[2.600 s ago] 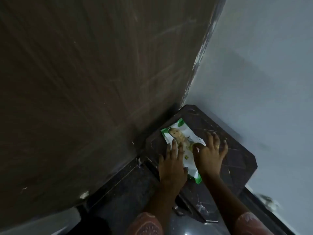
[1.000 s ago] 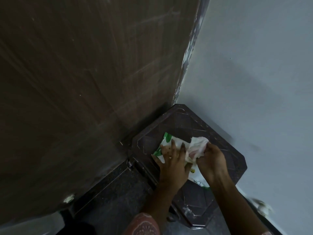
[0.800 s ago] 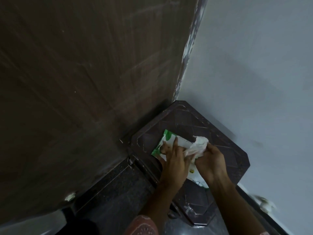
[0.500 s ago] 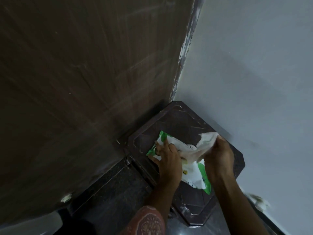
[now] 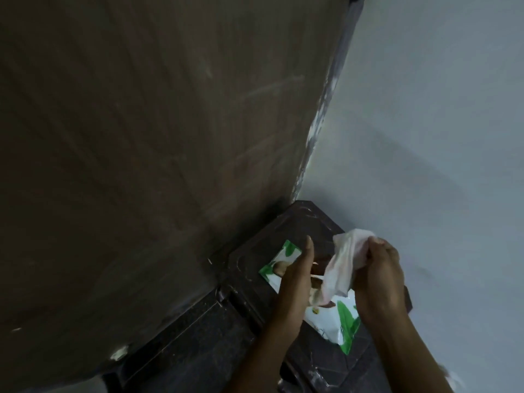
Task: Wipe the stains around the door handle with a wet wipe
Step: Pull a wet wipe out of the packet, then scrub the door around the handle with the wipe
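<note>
Far left, the brown door (image 5: 147, 143) filled most of the view; faint pale streaks showed on it, but no handle was in sight, so the stains hadn't been touched yet, as far as could be told. Just below and right of the door's bottom edge sat a dark stool (image 5: 306, 219) w/ the green-and-white wipe pack (image 5: 337, 319) lying flat on top. The left hand (image 5: 295, 282) hovered over the pack w/ fingers straight and loose, gripping nothing; whether it touched the pack couldn't be told. Right of that hung the wet wipe (image 5: 343, 268), drawn up clear of the pack, its lower end dangling near the opening. The right hand (image 5: 377, 273) was pinched closed on the wipe's upper part. Further right, plain grey wall (image 5: 439, 123). Judgement: only the fetching step was about done, i.e. one wipe pulled out. Left to do: get up to the handle and rub around it; resealing the pack was probably pending too.
</note>
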Demonstrator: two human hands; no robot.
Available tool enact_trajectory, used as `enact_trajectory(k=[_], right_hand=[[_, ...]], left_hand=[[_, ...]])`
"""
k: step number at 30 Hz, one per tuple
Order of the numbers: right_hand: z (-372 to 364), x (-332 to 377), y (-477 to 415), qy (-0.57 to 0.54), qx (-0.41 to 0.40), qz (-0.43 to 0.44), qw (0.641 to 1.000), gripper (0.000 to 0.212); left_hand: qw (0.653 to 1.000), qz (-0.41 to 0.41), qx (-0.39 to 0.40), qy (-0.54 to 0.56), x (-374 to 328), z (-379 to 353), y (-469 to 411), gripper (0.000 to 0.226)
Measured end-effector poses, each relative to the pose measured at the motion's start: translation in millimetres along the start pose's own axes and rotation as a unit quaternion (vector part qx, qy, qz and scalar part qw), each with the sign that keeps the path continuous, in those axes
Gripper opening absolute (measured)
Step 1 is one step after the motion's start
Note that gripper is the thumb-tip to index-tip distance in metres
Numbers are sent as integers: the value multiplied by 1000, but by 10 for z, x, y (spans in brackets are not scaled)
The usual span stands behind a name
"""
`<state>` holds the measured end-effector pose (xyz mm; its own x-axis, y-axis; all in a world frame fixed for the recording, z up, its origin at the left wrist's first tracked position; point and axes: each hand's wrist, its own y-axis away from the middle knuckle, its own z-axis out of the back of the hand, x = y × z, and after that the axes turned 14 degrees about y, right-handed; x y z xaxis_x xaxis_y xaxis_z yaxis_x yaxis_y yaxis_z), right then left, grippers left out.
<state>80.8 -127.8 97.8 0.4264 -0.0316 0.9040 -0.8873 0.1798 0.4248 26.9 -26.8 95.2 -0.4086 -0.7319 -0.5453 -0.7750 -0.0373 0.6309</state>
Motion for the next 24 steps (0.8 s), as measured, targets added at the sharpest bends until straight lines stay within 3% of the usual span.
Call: enact_trajectory(k=[1,3,6,8,12,15,17,20,24], right_hand=[[-64,56,88,18,-1,19,1000,15],[-194,201,302,45,23,56,997,13],[-397,466,660,66,107,133,983,15],[-504,640,877,88,178,190,961,20],[-745,1010,1387,117,341,278,890,15],[-999,1199,1836,141,422,340,829,59],[-1179,1271,2140,155,447,386,792,70],[-1411,1380,2578,144,470,447,748,67],[-1590,1510,3183,133,521,481,693,62]], left_hand=[[1000,-3,9,6,-105,13,99,39],[995,-90,30,-4,-271,60,333,22],[980,-191,63,6,-508,196,644,34],[968,-249,40,14,-680,265,826,31],[935,-350,-57,5,-1053,438,1399,29],[903,-417,-102,30,-1325,611,1939,34],[883,-455,-114,33,-1462,710,2298,36],[858,-496,-129,36,-1585,839,2811,37],[825,-535,-170,61,-1576,1011,3395,55]])
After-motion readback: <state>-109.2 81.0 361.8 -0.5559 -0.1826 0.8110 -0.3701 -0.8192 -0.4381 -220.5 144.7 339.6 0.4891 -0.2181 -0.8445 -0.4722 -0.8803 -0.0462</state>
